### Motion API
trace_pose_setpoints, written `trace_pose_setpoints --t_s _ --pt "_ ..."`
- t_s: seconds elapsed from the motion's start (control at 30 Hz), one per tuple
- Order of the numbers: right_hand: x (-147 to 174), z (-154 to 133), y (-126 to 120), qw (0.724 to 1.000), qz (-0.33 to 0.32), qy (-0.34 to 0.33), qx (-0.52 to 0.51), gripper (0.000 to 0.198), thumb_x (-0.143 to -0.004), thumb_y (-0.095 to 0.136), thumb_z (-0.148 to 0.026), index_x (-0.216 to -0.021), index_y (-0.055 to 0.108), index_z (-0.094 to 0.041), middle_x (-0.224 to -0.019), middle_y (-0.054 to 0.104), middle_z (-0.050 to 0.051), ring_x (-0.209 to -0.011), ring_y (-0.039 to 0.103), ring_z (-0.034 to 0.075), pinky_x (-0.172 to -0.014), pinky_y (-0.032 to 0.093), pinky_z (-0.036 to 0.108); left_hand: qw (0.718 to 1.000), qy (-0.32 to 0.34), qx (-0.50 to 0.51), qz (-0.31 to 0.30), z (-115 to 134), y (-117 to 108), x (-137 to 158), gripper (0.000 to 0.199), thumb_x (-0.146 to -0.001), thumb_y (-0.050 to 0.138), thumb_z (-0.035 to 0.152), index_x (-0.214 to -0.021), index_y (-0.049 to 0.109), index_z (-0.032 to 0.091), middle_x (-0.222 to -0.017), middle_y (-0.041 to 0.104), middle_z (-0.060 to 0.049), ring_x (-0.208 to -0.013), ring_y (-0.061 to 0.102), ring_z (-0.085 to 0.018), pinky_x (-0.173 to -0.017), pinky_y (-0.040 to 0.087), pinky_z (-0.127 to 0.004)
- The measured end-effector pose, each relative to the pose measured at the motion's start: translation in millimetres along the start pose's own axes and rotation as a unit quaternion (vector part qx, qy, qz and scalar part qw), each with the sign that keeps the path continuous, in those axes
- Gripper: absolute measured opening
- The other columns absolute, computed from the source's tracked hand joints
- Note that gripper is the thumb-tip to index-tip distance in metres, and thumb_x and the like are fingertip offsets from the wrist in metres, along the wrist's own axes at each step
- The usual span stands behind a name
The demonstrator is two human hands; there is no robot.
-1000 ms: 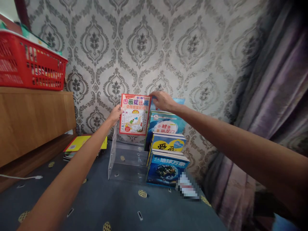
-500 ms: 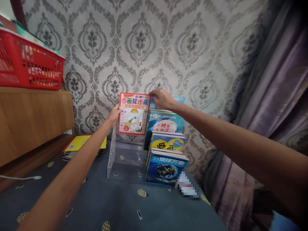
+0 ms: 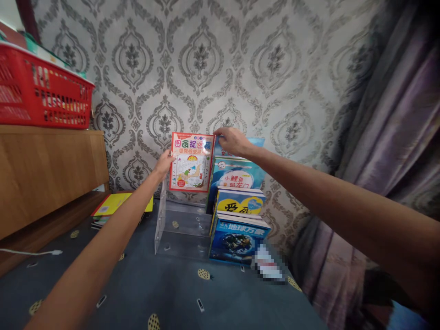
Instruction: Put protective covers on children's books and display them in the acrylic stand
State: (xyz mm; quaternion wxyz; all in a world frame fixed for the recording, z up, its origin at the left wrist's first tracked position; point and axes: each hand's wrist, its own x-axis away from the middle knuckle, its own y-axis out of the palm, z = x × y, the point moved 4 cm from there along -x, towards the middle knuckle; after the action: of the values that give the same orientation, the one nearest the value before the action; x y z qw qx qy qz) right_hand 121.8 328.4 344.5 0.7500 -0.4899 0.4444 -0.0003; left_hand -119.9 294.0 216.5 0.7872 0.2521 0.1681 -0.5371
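A red-bordered picture book [image 3: 190, 167] stands upright, cover toward me, at the back left of a clear tiered book rack [image 3: 185, 243]. My left hand [image 3: 164, 165] is closed on its left edge, thumb on the cover. At its top right corner is my right hand [image 3: 233, 141], fingers bent and closed on the corner. Just right of it, partly behind my right hand and forearm, blue books [image 3: 237, 174] fill the upper tiers. Below them are a yellow-and-blue book [image 3: 240, 201] and, at the front, a blue book with a globe [image 3: 237, 240].
A yellow-topped stack of books [image 3: 112, 204] lies left of the rack, partly behind my left forearm. A red basket [image 3: 65, 96] sits on a wooden cabinet [image 3: 51, 174]. A white cable [image 3: 30, 251] lies at left. Purple-grey curtains [image 3: 347, 220] hang at right. A blurred patch covers something right of the rack.
Both hands stay on the red-bordered book, which is almost still. A bright glare now shows on its upper right cover. The view has shifted very slightly.
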Motion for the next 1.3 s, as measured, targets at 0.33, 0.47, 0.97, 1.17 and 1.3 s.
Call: trace_pose_setpoints --t_s 0.33,0.47,0.97,1.17,1.3 --pt "-4 1 2 0.999 -0.002 -0.002 -0.033 0.048 -0.086 0.045 -0.011 -0.128 0.068 -0.010 -0.127 0.070 0.017 -0.119 0.064 0.034 -0.101 0.051 0.047 1.000 0.010 0.016 -0.004 2 6 2 0.033 -0.058 0.060 0.020 -0.091 0.061 0.018 -0.086 0.077 -0.003 -0.091 0.074 -0.026 -0.088 0.059 -0.042" --pt "-8 6 4 0.998 0.009 -0.008 -0.057 0.046 -0.081 0.049 -0.010 -0.119 0.073 -0.016 -0.118 0.075 0.011 -0.112 0.067 0.031 -0.100 0.052 0.046 1.000 0.010 0.009 -0.004 1 4 3 0.032 -0.058 0.061 0.021 -0.090 0.062 0.017 -0.087 0.077 -0.004 -0.093 0.073 -0.027 -0.087 0.058 -0.042" --pt "-19 16 12 0.973 0.042 0.055 -0.220 0.054 -0.065 0.054 -0.003 -0.115 0.073 -0.016 -0.104 0.076 0.007 -0.091 0.068 0.024 -0.085 0.055 0.039 0.999 -0.002 -0.038 0.027 -4 -8 -5 0.026 -0.060 0.058 0.012 -0.085 0.061 0.019 -0.081 0.074 -0.001 -0.087 0.072 -0.025 -0.081 0.059 -0.039" --pt "-19 15 10 0.977 0.061 0.038 -0.200 0.050 -0.064 0.055 -0.001 -0.108 0.075 -0.016 -0.101 0.076 0.006 -0.096 0.067 0.024 -0.091 0.053 0.040 0.999 -0.002 -0.030 0.015 -2 -7 0 0.029 -0.060 0.058 0.012 -0.088 0.062 0.019 -0.086 0.076 -0.002 -0.092 0.072 -0.026 -0.085 0.059 -0.041" --pt "-16 14 9 0.979 0.068 0.040 -0.188 0.046 -0.066 0.055 -0.001 -0.106 0.075 -0.015 -0.104 0.075 0.008 -0.099 0.066 0.025 -0.092 0.052 0.040 1.000 0.001 -0.013 0.001 -1 -3 0 0.029 -0.060 0.058 0.015 -0.089 0.062 0.019 -0.087 0.076 -0.002 -0.096 0.071 -0.027 -0.090 0.057 -0.043"
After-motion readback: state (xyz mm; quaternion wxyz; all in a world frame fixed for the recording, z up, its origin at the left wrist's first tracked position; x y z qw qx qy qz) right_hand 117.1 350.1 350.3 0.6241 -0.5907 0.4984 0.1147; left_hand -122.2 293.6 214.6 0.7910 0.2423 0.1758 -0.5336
